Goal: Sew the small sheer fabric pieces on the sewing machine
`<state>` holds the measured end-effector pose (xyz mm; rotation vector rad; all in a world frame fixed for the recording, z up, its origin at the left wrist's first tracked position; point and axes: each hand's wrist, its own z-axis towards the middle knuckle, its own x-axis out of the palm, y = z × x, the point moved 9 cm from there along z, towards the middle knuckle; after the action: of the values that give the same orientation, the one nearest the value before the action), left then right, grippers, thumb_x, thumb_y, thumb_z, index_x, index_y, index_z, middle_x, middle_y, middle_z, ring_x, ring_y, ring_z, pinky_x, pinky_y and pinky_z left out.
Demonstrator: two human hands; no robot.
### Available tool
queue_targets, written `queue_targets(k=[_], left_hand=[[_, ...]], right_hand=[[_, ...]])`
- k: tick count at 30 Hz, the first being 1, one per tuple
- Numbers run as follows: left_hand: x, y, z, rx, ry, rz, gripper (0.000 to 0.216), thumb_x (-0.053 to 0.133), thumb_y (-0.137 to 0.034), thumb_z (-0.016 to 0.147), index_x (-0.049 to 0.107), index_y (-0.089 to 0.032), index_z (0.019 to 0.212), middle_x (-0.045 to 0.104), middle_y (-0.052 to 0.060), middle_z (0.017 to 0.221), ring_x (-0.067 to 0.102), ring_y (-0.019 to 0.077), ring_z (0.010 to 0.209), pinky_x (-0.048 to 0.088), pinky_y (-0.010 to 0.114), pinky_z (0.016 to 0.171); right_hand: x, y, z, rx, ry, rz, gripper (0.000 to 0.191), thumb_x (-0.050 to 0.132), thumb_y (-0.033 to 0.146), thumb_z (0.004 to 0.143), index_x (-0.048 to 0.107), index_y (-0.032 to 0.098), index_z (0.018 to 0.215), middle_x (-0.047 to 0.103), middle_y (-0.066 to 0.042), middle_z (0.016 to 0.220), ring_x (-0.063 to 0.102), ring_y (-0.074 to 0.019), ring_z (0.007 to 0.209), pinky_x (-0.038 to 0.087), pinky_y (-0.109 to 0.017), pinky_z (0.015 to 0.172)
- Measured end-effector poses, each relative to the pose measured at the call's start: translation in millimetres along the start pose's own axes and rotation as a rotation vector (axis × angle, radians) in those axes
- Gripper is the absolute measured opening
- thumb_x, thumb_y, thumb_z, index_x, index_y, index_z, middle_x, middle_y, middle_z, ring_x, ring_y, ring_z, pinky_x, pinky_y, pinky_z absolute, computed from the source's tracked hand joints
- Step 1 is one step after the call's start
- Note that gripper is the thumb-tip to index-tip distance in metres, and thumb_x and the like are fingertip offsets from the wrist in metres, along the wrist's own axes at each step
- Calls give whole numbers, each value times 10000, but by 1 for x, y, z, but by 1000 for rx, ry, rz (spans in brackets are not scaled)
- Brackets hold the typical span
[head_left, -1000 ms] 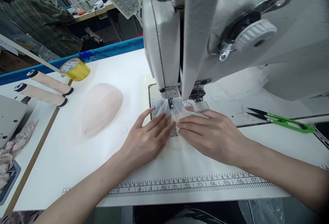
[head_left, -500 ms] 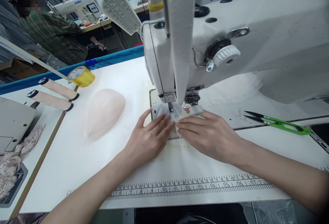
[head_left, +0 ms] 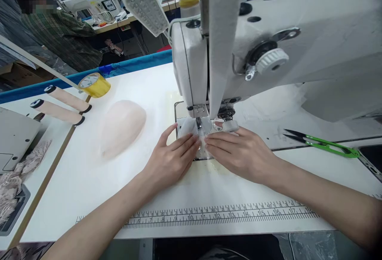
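Toward half past eight, counting from the middle of the view, crumpled pale lace (head_left: pixel 18 184) lies partly in a dark grey tray (head_left: pixel 20 212). At nine o'clock, two peach thread spools (head_left: pixel 58 111) with black ends lie side by side. At ten o'clock, in the background, a person in a plaid shirt (head_left: pixel 64 39) is beside a JUKI sewing machine (head_left: pixel 89 3). A roll of yellow tape (head_left: pixel 100 88) sits a little above nine o'clock, near the spools. Farther in, at nine o'clock, a rounded, pale peach cup-shaped piece (head_left: pixel 123 127) rests on the white surface (head_left: pixel 74 180).

The left hand (head_left: pixel 173 158), at seven o'clock, lies palm down, its grip open, fingers straight and thumb spread; its fingertips touch sheer white fabric (head_left: pixel 187 128). That fabric is near the centre, at the presser foot (head_left: pixel 199 123). At six o'clock, a printed ruler scale (head_left: pixel 209 214) runs along the near edge. A large white sewing machine (head_left: pixel 268 21) fills twelve to three o'clock. The right hand (head_left: pixel 238 152), at four o'clock, lies palm down, fingertips just beside the left hand's; its thumb is partly hidden behind a small white machine part (head_left: pixel 230 126), so whether its grip pinches the fabric cannot be told. Just past three o'clock, green-handled snips (head_left: pixel 334 150) point their black blades toward nine.
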<state>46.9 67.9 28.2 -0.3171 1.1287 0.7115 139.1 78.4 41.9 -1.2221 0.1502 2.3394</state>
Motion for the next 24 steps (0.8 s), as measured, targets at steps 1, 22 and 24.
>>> queue_targets(k=[1,22,24], left_hand=[[0,1,0,-1,-8,-5,308,502,-134,936,613,-130,1223,704,96,1165,661,195,1100,267,518,1181],[3,19,3,-202,-20,-130,262,511,-199,951,611,-175,1193,718,47,1131,674,175,1035,236,517,1195],[3,27,2,-271,-36,-159,270,511,-185,946,600,-186,1200,719,35,1092,679,164,970,263,516,1183]], right_hand=[[0,-1,0,2,-1,-4,240,526,36,901,723,167,858,761,-11,905,686,-141,883,485,-345,958],[7,-29,2,209,-50,-28,192,550,166,944,728,189,874,720,21,697,590,-109,554,505,-291,807],[8,-37,1,288,-60,13,224,530,221,967,730,198,869,703,22,657,558,-107,511,507,-290,778]])
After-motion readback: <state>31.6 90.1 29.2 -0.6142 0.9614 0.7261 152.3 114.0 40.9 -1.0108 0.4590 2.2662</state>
